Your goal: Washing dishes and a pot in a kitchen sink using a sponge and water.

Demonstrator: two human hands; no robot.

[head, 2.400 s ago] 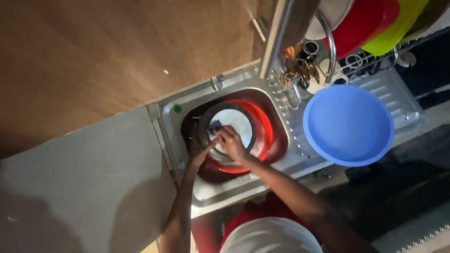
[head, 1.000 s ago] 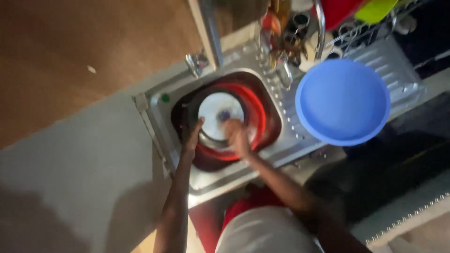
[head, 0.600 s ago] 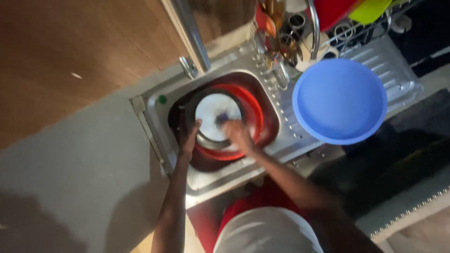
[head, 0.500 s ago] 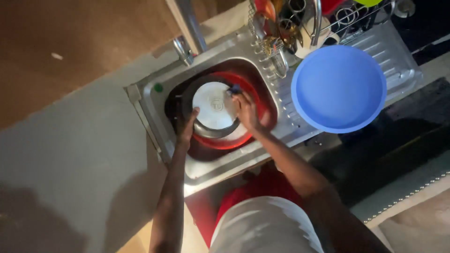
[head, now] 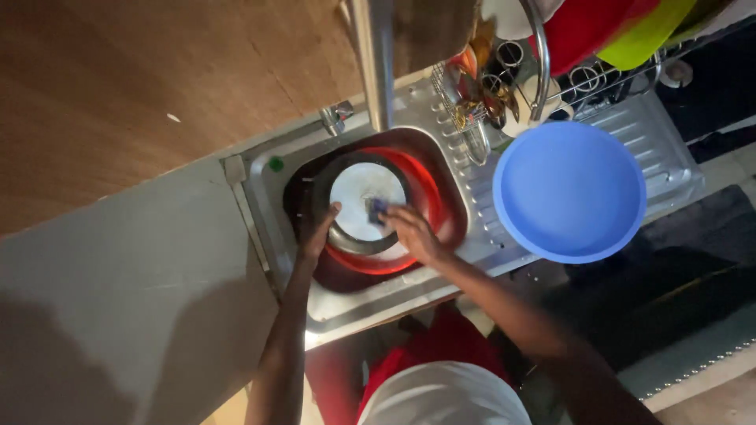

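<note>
Currently, as you look down at the sink:
Right hand: your right hand [head: 416, 234] is curled over a small blue scrubber [head: 378, 209], fingers closed on it, pressing it to the pale inside of the pot.
Left hand: your left hand [head: 318, 233] grips the pot's rim on the side away from the drainboard, thumb over the edge, fingers wrapped outside.
Pot: a round metal pot [head: 361, 203], dark wall and whitish floor, sits tilted inside the red basin, at the middle of the sink.
Red basin: a red plastic basin [head: 425, 197] fills most of the sink bowl beneath the pot.
Sink: a steel sink [head: 264, 206] set in a grey counter, with a small green spot on its rim at the far corner.
Tap: a steel tap [head: 337, 116] stands just behind the sink.
Blue bowl: a large blue plastic bowl [head: 569, 190] rests on the ribbed drainboard, just beside the sink.
Rack: a wire rack [head: 504, 79] behind the blue bowl holds utensils, with red and yellow-green dishes.
</note>
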